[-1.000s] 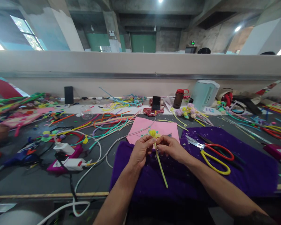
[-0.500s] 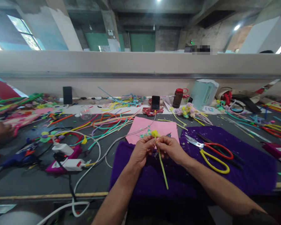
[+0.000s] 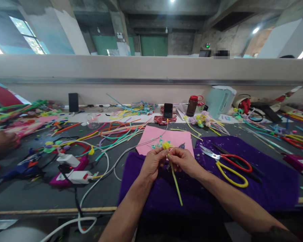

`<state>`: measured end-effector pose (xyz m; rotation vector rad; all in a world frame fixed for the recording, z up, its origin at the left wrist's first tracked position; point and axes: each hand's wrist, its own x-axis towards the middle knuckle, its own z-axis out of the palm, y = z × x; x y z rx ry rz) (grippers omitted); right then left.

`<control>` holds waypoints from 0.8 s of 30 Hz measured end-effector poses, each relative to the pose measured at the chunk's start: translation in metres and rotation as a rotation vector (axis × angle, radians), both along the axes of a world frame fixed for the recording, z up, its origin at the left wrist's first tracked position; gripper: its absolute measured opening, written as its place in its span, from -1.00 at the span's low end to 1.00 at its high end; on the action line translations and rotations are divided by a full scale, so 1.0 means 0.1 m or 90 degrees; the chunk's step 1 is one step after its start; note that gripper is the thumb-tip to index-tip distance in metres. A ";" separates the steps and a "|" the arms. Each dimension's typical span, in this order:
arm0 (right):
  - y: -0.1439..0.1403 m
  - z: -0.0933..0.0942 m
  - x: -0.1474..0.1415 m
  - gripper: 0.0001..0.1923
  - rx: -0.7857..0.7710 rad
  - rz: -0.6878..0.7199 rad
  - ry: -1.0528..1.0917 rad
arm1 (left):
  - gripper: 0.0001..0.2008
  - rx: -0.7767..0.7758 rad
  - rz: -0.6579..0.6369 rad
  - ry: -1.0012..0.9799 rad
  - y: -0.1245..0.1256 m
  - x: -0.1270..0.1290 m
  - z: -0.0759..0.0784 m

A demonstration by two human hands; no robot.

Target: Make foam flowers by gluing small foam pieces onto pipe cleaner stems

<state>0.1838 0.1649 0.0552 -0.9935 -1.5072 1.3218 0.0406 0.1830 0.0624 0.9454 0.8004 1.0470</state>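
1. The room is a bare concrete hall with pillars, a green door at the back and ceiling lights; a long pale partition wall [image 3: 151,67] runs across behind the work surface.
2. A dark grey table [image 3: 40,191] stretches the full width, strewn with coloured pipe cleaners [image 3: 116,131], cables and craft scraps.
3. A purple cloth [image 3: 267,181] covers the near middle and right of the table; a pink sheet [image 3: 154,137] lies just behind it, partly overlapped by it.
4. At the back stand a pale kettle [image 3: 219,99], a brown bottle [image 3: 192,105] with a red cap and a propped phone [image 3: 168,110].
5. Scissors [image 3: 229,164] with red and yellow handles lie open on the cloth, right of the hands.
6. The left hand [image 3: 151,164] and right hand [image 3: 183,161] are close together above the cloth, both pinching the top of a green stem [image 3: 176,183] that slants down toward the viewer.
7. A small yellow pompom head [image 3: 166,145] sits at the stem's upper end, just above the fingertips.
8. Another person's hand [image 3: 1,143] rests at the far left edge.
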 end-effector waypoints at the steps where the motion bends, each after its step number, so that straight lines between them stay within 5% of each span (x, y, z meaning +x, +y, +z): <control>1: 0.00 0.00 0.00 -0.75 0.000 0.000 0.000 | -0.76 0.003 0.002 0.002 0.00 0.00 0.00; 15: 0.01 0.06 0.02 -0.72 -0.054 -0.010 0.066 | -0.65 -0.006 -0.064 0.007 -0.02 -0.02 0.03; 24: 0.01 0.08 0.03 -0.73 -0.119 0.028 0.120 | -0.72 -0.016 -0.015 0.000 0.00 -0.02 0.04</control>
